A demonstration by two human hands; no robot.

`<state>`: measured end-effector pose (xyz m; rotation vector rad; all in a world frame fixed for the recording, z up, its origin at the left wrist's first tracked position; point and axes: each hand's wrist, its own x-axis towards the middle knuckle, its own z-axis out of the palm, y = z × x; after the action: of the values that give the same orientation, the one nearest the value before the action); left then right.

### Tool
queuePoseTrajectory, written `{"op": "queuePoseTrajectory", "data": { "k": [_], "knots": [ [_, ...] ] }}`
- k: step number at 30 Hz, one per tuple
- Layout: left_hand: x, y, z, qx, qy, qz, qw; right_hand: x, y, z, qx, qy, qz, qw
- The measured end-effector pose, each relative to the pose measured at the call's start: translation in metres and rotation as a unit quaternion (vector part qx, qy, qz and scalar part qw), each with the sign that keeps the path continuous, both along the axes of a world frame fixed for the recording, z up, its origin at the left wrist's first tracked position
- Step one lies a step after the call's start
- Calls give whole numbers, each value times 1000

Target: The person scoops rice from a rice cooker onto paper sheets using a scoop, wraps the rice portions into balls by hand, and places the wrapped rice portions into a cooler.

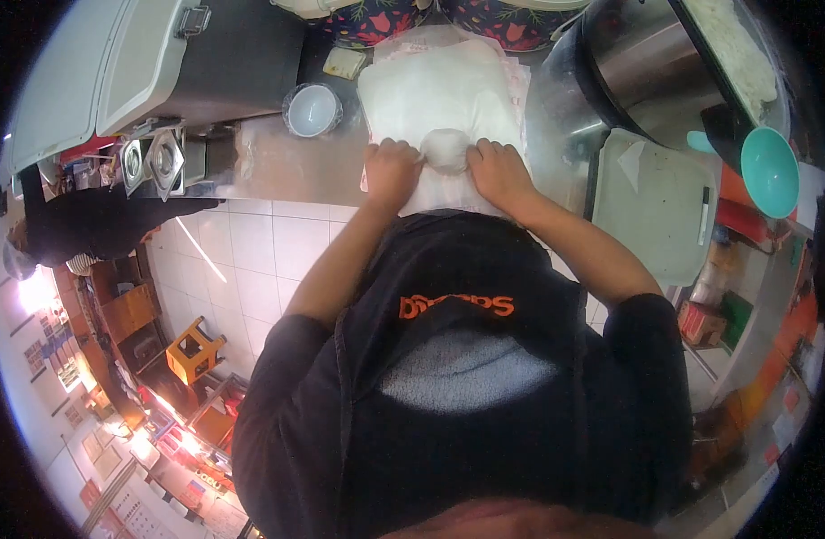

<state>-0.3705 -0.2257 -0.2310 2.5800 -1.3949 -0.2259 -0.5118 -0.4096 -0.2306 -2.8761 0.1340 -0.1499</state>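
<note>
A round whitish lump [445, 151], perhaps wrapped in thin film or cloth, lies near the front edge of a stack of white sheets [435, 85]. My left hand [393, 172] is at its left side with the fingers curled closed. On the right side, my right hand [499, 171] is closed in the same way, its fingertips by the lump. Each hand pinches something at the lump's edge, too small to make out. The sheets rest on a metal counter [336, 171].
A white bowl [313, 110] stands left of the sheets. To the right are a pale green board [657, 211], a large metal pot [646, 58] and a turquoise scoop [770, 172]. Another person in dark clothing [98, 220] is at the far left. A yellow stool [194, 350] stands on the floor.
</note>
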Motion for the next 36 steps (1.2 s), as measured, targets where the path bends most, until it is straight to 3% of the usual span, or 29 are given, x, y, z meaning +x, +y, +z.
{"op": "queuePoseTrajectory", "data": {
  "k": [1, 4, 6, 9, 13, 14, 16, 18, 19, 20, 21, 22, 24, 25, 26, 27, 29, 32, 33, 34, 35, 36],
  "knots": [
    [-11, 0, 3, 28, -80, -25, 996, 2, -1, 0, 1, -1, -3, 1000],
    [-32, -3, -3, 49, -172, -12, 984, 17, -6, 1, 66, 24, -61, 996],
    [-33, -5, 17, 24, -141, -17, 990, 32, -10, 3, 140, 91, -135, 977],
    [-6, -12, 21, 107, -1, 6, 994, 46, -18, 9, 221, 120, -223, 942],
    [21, -37, 41, 175, 81, 34, 981, 48, -19, -13, 139, 5, -78, 987],
    [26, -35, 24, 174, 78, 42, 981, 47, -17, -14, 132, -11, -46, 990],
    [40, -25, -21, -87, 88, -40, 992, 53, -16, -4, 121, -35, -5, 992],
    [31, -25, 13, -59, 143, -62, 986, 58, -18, 20, 285, 127, -33, 950],
    [30, -20, 20, -135, 347, -30, 927, 58, -23, 30, 284, 131, -27, 950],
    [29, -14, 30, -207, 534, 5, 820, 58, -29, 41, 373, 82, 11, 924],
    [23, -7, 58, -232, 581, 29, 780, 61, -32, 53, 458, 34, 48, 887],
    [14, 2, 93, -237, 579, 34, 779, 66, -30, 71, 457, 38, 53, 887],
    [4, 20, 149, -303, 589, 62, 746, 74, -24, 110, 712, 136, 132, 676],
    [14, 26, 156, -307, 589, 62, 745, 81, -18, 124, 678, 134, 180, 700],
    [26, 33, 160, -367, 425, -42, 826, 87, -8, 138, 675, 137, 180, 702],
    [37, 37, 169, -410, 240, -144, 868, 93, 6, 151, 671, 156, 206, 695],
    [52, 42, 204, -405, 210, -209, 865, 105, 29, 176, 672, 166, 247, 678],
    [68, 60, 214, -483, 183, -278, 810, 138, 57, 166, 563, 78, 382, 729],
    [86, 74, 210, -480, 158, -286, 814, 146, 84, 185, 776, 171, 254, 552],
    [104, 88, 207, -478, 133, -295, 816, 157, 107, 196, 911, 243, 99, 317],
    [118, 97, 199, -544, 164, -266, 779, 171, 124, 190, 910, 241, 96, 322],
    [135, 107, 202, -548, 129, -257, 786, 187, 140, 177, 909, 201, 63, 359]
  ]
}}
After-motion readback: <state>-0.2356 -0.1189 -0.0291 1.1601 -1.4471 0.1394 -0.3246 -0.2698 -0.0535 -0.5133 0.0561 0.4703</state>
